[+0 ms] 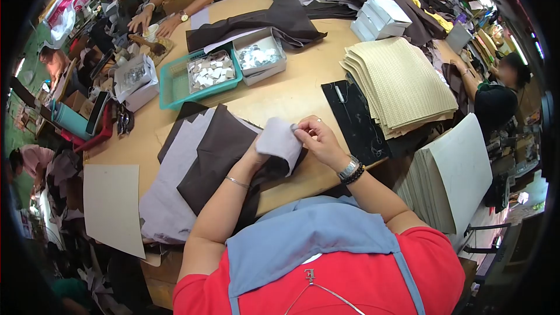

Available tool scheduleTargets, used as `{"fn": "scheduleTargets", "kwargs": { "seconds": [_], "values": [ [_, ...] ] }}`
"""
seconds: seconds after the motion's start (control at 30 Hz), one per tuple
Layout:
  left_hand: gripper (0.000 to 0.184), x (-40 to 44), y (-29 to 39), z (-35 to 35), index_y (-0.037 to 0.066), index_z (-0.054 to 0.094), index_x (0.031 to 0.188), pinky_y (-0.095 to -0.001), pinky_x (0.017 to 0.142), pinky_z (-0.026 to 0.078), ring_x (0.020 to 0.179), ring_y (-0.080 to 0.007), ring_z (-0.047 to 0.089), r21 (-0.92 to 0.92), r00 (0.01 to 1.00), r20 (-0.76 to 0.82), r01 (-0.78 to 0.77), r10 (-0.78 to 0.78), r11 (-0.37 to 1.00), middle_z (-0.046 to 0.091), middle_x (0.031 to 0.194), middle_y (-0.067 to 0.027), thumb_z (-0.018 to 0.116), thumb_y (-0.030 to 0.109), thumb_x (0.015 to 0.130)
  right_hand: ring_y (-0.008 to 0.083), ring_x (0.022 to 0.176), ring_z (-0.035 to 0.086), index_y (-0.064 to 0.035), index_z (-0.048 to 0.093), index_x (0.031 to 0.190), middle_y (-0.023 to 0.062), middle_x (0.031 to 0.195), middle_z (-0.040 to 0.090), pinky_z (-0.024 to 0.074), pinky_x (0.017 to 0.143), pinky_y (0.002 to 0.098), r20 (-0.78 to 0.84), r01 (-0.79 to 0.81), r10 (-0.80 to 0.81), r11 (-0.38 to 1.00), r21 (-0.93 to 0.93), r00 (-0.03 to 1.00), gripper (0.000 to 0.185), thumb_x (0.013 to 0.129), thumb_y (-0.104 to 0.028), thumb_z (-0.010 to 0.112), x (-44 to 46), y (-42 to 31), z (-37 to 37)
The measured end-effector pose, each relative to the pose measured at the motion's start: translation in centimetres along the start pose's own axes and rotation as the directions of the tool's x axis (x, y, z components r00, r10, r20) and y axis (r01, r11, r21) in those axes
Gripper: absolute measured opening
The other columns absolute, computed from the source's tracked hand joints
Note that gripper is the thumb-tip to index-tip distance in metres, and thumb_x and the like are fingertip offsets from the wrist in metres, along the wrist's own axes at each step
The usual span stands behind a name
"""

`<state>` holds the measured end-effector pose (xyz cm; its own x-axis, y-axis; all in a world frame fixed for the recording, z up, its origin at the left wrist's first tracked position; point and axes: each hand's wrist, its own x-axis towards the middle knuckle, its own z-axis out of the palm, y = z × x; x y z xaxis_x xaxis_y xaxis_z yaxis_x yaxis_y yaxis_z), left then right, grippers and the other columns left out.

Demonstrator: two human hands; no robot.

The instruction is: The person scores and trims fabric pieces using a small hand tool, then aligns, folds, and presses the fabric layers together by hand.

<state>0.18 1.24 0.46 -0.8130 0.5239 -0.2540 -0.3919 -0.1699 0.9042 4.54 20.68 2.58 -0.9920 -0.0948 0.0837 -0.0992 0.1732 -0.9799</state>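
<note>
My left hand is closed on the dark fabric piece, partly under its folded-up pale lilac backing. At the upper right corner of that flap, my right hand pinches a small grey thing, too small to name. The rest of the dark and lilac fabric spreads to the left over the table edge. Beyond the hands stands a teal basket with a tray of small white pieces, beside a white box of shiny round pieces.
Right of the hands lie a black mat with a white pen-like tool, a stack of gold textured sheets and a stack of boards. A pale board overhangs at left. Across the table, a co-worker's hands work.
</note>
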Motion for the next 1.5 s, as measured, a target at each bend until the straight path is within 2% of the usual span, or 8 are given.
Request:
{"fn": "scheduleTargets", "kwargs": {
  "seconds": [0.27,0.43,0.67,0.77,0.9,1.17,1.4,1.5],
  "values": [
    [0.014,-0.9,4.2,-0.6,0.008,0.053,0.114,-0.0249,0.088,0.045,0.095,-0.007,0.056,-0.199,0.877,-0.176,-0.477,0.447,0.856,0.061,0.103,-0.0008,0.048,0.013,0.102,0.0108,0.1,0.06,-0.0055,0.046,0.131,0.0022,0.117,0.062,0.0479,0.092,0.0279,-0.009,-0.047,0.083,0.642,0.765,0.996,0.031,0.102,-0.018,0.052,-1.1,-3.8,0.6],
    [0.034,-1.9,5.5,-0.7,0.007,0.049,0.128,-0.0275,0.094,0.044,0.106,-0.0076,0.055,-0.236,0.822,0.051,-0.542,0.567,0.807,0.06,0.118,-0.0036,0.061,0.016,0.097,0.0113,0.109,0.06,-0.0043,0.06,0.126,0.0062,0.118,0.066,0.0492,0.093,0.0295,0.324,-0.034,-0.039,0.975,0.218,0.945,0.037,0.091,-0.008,0.07,-1.7,-3.0,1.4],
    [0.042,-5.1,9.9,-4.5,0.002,0.064,0.119,-0.0297,0.099,0.045,0.113,-0.0132,0.058,0.314,0.952,0.271,0.051,-0.141,0.948,0.066,0.118,-0.0075,0.076,0.022,0.085,0.0104,0.103,0.061,0.0012,0.058,0.126,0.005,0.112,0.066,0.0482,0.093,0.0275,0.196,0.111,-0.174,0.949,0.293,0.965,0.029,0.1,-0.011,0.057,-1.0,-7.4,1.8],
    [0.042,-5.9,8.8,-4.3,0.0,0.051,0.132,-0.03,0.096,0.047,0.111,-0.0145,0.06,-0.161,0.963,0.161,-0.192,0.218,0.968,0.062,0.126,-0.0089,0.063,0.011,0.094,0.0092,0.102,0.059,0.0032,0.057,0.124,0.0039,0.113,0.064,0.0478,0.092,0.0268,0.121,0.119,-0.172,0.926,0.358,0.978,0.028,0.101,-0.011,0.054,0.0,-7.6,2.6],
    [0.045,-7.0,7.6,-3.9,0.0,0.043,0.137,-0.0313,0.095,0.048,0.112,-0.0154,0.059,0.128,0.79,-0.185,-0.571,0.585,0.811,0.059,0.126,-0.0103,0.06,0.013,0.096,0.0094,0.108,0.056,0.003,0.057,0.125,0.0044,0.12,0.062,0.0467,0.094,0.0266,0.208,0.042,-0.129,0.925,0.376,0.97,0.027,0.101,-0.01,0.053,1.8,-9.4,4.5],
    [0.046,-14.7,6.4,-7.8,0.003,0.047,0.137,-0.0366,0.092,0.052,0.112,-0.0222,0.06,0.003,0.834,-0.235,-0.513,0.5,0.858,0.059,0.127,-0.0127,0.059,0.023,0.097,0.0154,0.102,0.061,-0.0002,0.056,0.128,0.0126,0.119,0.064,0.0491,0.091,0.0319,0.39,0.492,-0.573,0.819,0.294,0.721,0.034,0.098,-0.015,0.06,5.9,-15.4,10.1],
    [0.061,-22.8,10.8,-9.9,-0.002,0.048,0.137,-0.0432,0.101,0.046,0.119,-0.0314,0.055,0.517,0.148,-0.692,-0.581,0.706,0.628,0.055,0.131,-0.0181,0.041,0.048,0.101,0.009,0.1,0.062,-0.0008,0.065,0.117,0.0068,0.106,0.072,0.0485,0.09,0.0282,0.549,0.381,-0.729,0.683,0.624,0.409,0.031,0.092,-0.018,0.069,7.2,-21.4,18.3],
    [0.043,-29.1,13.9,-8.3,-0.003,0.059,0.119,-0.0426,0.09,0.051,0.101,-0.0262,0.061,0.748,-0.258,-0.651,-0.055,0.714,0.662,0.063,0.111,-0.0155,0.052,0.035,0.1,0.0091,0.096,0.061,-0.0035,0.064,0.117,0.0038,0.105,0.071,0.0487,0.088,0.0291,0.539,0.126,-0.718,0.644,0.755,0.44,0.026,0.094,-0.014,0.065,3.9,-23.5,20.3]
  ]
}}
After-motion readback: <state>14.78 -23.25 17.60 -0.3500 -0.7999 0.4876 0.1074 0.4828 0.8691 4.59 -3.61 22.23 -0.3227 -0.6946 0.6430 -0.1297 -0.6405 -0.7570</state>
